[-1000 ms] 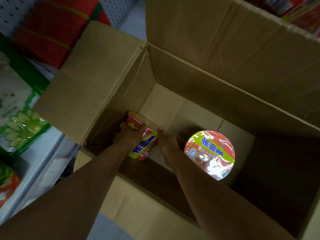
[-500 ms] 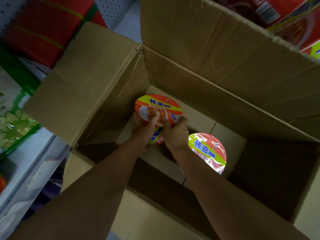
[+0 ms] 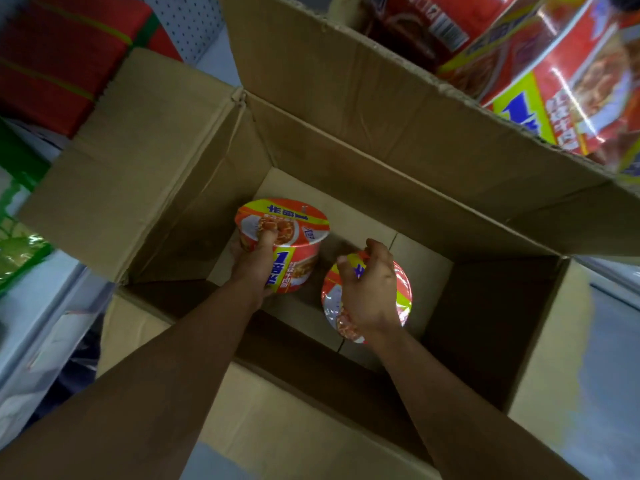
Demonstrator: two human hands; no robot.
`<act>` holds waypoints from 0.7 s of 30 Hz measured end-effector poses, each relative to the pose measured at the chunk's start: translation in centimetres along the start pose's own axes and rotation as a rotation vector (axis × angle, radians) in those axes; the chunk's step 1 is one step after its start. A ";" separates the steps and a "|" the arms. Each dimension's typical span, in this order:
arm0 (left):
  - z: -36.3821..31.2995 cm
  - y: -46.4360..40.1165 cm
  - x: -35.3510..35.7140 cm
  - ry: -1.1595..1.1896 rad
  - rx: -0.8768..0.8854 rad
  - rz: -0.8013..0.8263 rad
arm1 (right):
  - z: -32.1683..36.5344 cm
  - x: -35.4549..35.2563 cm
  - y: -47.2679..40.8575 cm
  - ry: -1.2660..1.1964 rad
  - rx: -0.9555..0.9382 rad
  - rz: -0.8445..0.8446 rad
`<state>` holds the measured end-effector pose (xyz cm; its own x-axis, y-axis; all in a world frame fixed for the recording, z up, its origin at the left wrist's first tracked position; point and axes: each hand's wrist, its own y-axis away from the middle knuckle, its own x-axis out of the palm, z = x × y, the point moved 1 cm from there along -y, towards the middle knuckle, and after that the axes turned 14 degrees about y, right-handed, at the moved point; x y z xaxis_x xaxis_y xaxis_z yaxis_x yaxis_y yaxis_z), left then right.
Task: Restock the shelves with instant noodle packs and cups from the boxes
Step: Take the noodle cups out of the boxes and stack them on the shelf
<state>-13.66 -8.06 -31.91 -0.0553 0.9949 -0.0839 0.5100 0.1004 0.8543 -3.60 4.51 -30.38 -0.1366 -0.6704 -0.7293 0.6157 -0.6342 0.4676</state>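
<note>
An open cardboard box [image 3: 346, 157] lies below me with both my arms reaching into it. My left hand [image 3: 254, 265] grips a red and yellow instant noodle cup [image 3: 294, 233], upright and lifted off the box floor, thumb across its lid. My right hand [image 3: 369, 289] reaches down over a second noodle cup [image 3: 401, 289] that stands on the box floor, fingers curled at the far rim of its lid. Whether those fingers hold that cup I cannot tell.
Red noodle packs and large cups [image 3: 554, 81] show past the box's far flap at top right. Red packs [image 3: 62, 57] and green bags [image 3: 17, 237] lie on white shelves [image 3: 45, 327] at left. The box flaps stand open on all sides.
My left hand turned the first cup upright and raised it. My right hand let go of that cup and moved right onto the lid of the second cup.
</note>
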 end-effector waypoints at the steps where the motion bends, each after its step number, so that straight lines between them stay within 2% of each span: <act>1: 0.1 0.3 0.0 0.005 0.003 -0.012 | -1.1 -0.5 0.2 0.036 0.022 -0.026; 6: 0.5 1.3 -0.1 0.031 0.026 -0.021 | -6.5 -2.1 1.2 0.147 0.144 -0.036; 12: 1.3 1.8 0.0 0.031 0.057 -0.030 | -9.8 -1.2 0.6 0.095 0.290 0.200; 14: 1.4 1.7 -0.1 0.019 0.075 -0.042 | -9.9 -0.6 0.4 0.074 0.284 0.214; 21: 1.4 1.3 -0.5 0.000 0.130 -0.077 | -8.0 -0.1 -1.2 -0.028 0.164 0.106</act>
<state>-11.73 -8.47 -31.50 -0.0986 0.9842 -0.1471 0.6111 0.1766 0.7716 1.85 8.44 -34.87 -0.1005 -0.7458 -0.6585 0.4932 -0.6121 0.6181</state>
